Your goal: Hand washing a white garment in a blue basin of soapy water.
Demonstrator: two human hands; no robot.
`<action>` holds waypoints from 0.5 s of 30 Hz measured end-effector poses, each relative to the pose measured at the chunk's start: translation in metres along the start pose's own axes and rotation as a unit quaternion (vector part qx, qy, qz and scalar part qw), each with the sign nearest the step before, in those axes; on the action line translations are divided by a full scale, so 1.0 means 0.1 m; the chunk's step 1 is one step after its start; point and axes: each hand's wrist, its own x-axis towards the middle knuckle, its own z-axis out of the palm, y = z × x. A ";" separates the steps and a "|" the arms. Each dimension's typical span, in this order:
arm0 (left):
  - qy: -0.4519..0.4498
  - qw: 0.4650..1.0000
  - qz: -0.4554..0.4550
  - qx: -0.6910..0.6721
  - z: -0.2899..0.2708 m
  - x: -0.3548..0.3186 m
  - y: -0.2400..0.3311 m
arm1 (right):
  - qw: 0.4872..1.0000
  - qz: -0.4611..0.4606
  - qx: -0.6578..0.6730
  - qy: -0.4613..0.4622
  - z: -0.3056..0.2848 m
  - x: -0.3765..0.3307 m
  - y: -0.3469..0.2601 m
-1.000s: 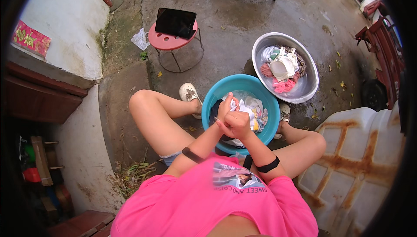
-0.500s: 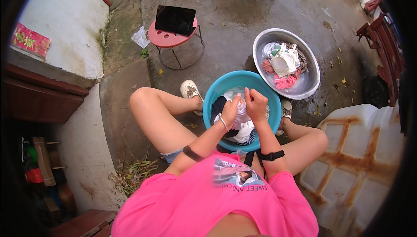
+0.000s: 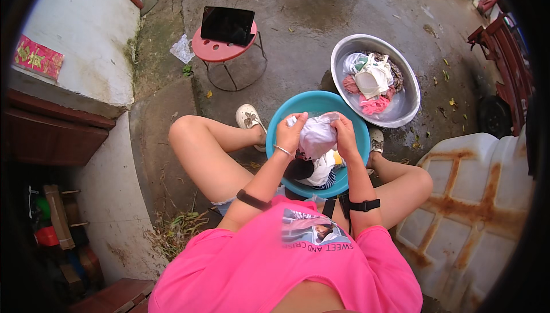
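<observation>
Over a turquoise basin (image 3: 279,112) between my knees, a wet whitish-pink piece of clothing (image 3: 317,135) is stretched between my two hands. My left hand (image 3: 289,132) pinches its left edge, and my right hand (image 3: 344,134) grips the right edge. The exact kind of garment cannot be made out. Below it in the basin lie a white cloth (image 3: 322,171), a dark cloth (image 3: 298,168) and a striped one (image 3: 329,183). Part of the basin's contents is hidden behind the held garment.
A metal basin (image 3: 411,106) holding white, pink and patterned clothes stands just beyond, to the right. Farther left, a tablet (image 3: 227,25) leans on a red stool (image 3: 217,51). A rust-stained white container (image 3: 458,198) is close on my right, a wall (image 3: 109,198) on my left.
My hands have moved apart from close together, spreading the bunched garment open between them. Both are still over the turquoise basin.
</observation>
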 end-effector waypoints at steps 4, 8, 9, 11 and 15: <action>-0.037 0.995 -0.093 -0.018 -0.04 0.00 0.03 | 0.948 -0.180 -0.243 -0.099 0.62 -0.37 -0.23; -0.138 0.976 -0.129 -0.112 0.00 -0.11 -0.17 | 0.747 -0.483 -0.455 -0.033 0.67 -0.29 0.03; -0.066 0.983 -0.149 -0.086 0.09 -0.18 -0.11 | 0.752 -0.470 -0.458 0.061 0.57 -0.17 0.07; -0.065 0.984 -0.157 -0.051 0.14 -0.26 -0.03 | 0.865 -0.273 -0.381 0.179 0.32 0.03 0.12; -0.150 0.979 -0.133 -0.020 -0.09 0.04 -0.31 | 0.848 -0.311 -0.411 0.128 0.63 -0.22 0.03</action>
